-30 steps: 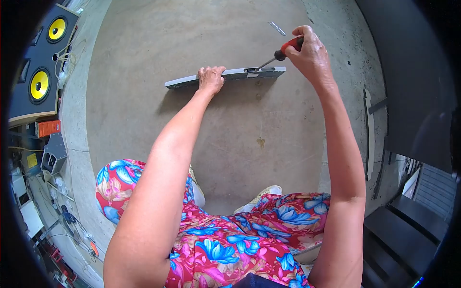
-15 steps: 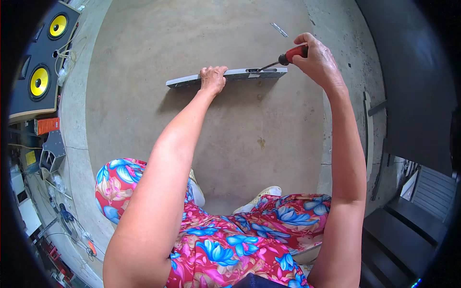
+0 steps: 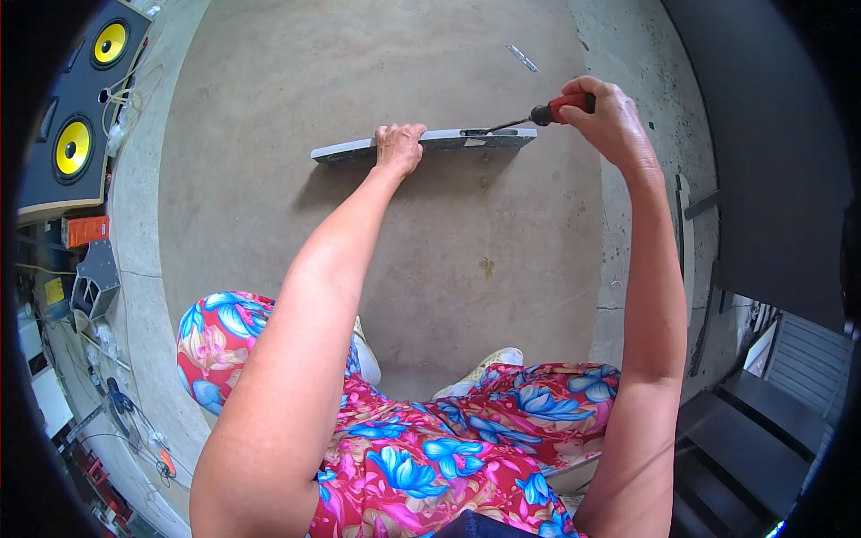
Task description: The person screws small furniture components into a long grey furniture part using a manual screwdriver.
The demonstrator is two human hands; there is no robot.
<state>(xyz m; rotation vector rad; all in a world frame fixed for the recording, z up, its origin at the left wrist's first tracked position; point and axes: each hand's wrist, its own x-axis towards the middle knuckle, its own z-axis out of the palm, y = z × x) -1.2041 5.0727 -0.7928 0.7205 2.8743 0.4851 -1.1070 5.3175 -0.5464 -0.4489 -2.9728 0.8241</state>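
Observation:
A narrow panel (image 3: 345,152), pale along its top edge and dark on its side, stands on edge on the floor. My left hand (image 3: 400,149) grips it over the top, left of its middle. In my right hand (image 3: 610,121) is a screwdriver (image 3: 547,114) with a red and black handle. Its shaft slants down to the left, and the tip meets a dark slotted fitting (image 3: 489,133) in the panel's top edge. A small white label sits just under that fitting.
A thin metal strip (image 3: 521,57) lies on the floor (image 3: 502,305) beyond the panel. Speakers with yellow cones (image 3: 73,149) stand at the left, near cables and an orange box (image 3: 87,231). Large dark panels (image 3: 762,152) and dark boards (image 3: 762,421) are at the right.
My right hand has moved a little right and down, and the screwdriver now lies at a flatter angle. My left hand and the panel stay in place.

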